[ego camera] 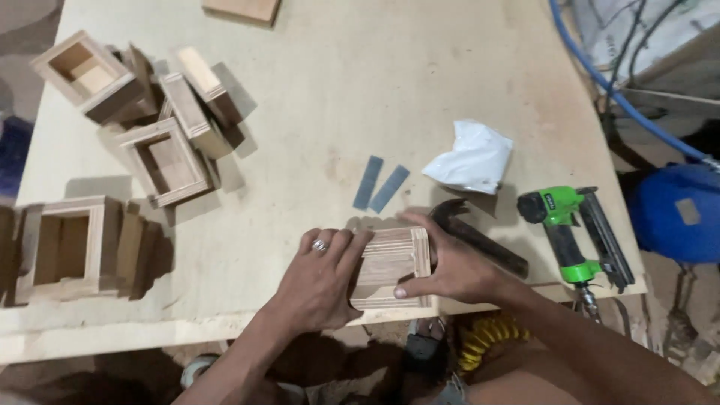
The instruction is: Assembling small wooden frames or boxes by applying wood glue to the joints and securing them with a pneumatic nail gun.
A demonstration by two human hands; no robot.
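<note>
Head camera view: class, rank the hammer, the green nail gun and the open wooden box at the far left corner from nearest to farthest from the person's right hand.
From the right hand:
1. Hammer, touching or just behind the hand, on its right.
2. Green nail gun, farther right near the table edge.
3. Open wooden box, far left corner, across the table.

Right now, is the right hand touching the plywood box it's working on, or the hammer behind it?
Touching the box. In the head view the right hand wraps the plywood box, thumb on its near edge. Whether it touches the hammer cannot be told.
</note>
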